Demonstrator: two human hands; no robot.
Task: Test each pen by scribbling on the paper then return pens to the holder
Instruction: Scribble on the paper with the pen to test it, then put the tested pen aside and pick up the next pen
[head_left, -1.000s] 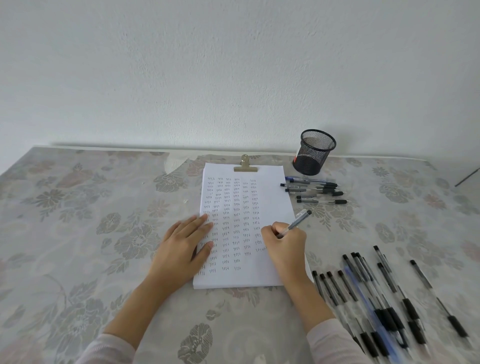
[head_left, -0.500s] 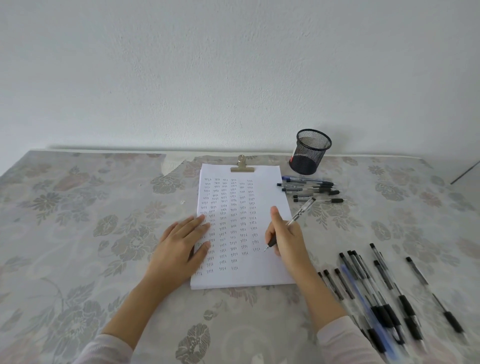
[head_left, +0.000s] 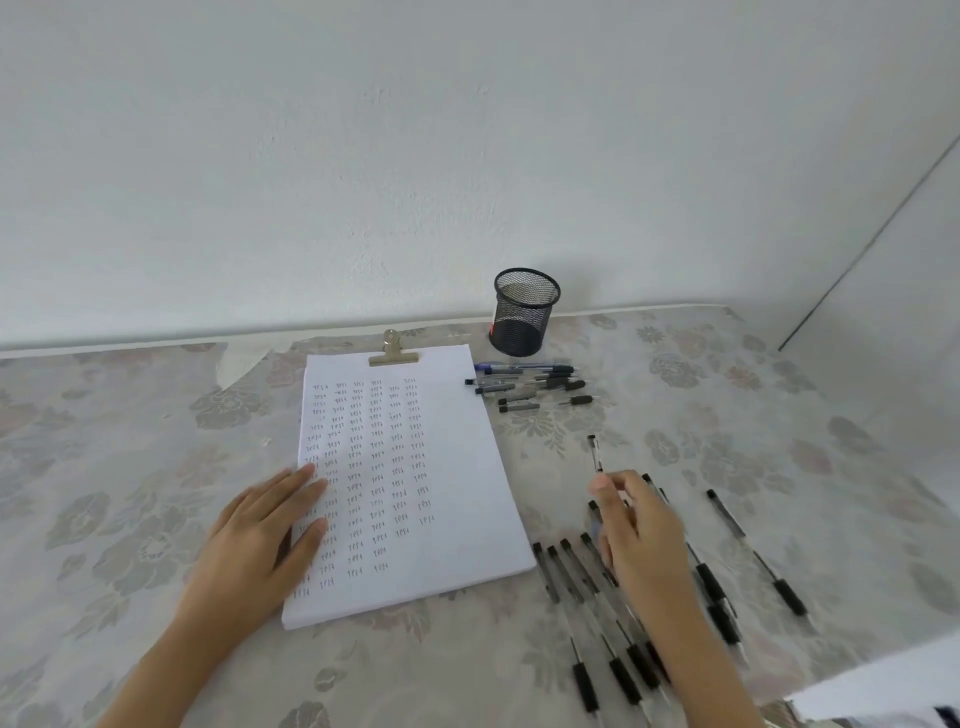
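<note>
A white sheet of paper (head_left: 457, 467) covered in columns of small scribbles lies under a metal clip (head_left: 393, 354). My left hand (head_left: 260, 545) rests flat on the sheet's lower left edge. To the right of the sheet, my right hand (head_left: 641, 535) pinches a clear black-tipped pen (head_left: 595, 453) that points away from me. It hovers over a row of several similar pens (head_left: 569, 577) lying on the table. The black mesh holder (head_left: 524, 312) stands upright behind the sheet, and no pens show inside it.
Several pens (head_left: 530, 384), some blue and some black, lie in a loose cluster just in front of the holder. One more pen (head_left: 756, 553) lies apart at the right. A flowered cloth (head_left: 130, 467) covers the table, which ends at a white wall.
My right hand has left the sheet with the pen and moved right, over the row of pens. The view has shifted right. My left hand stays on the sheet.
</note>
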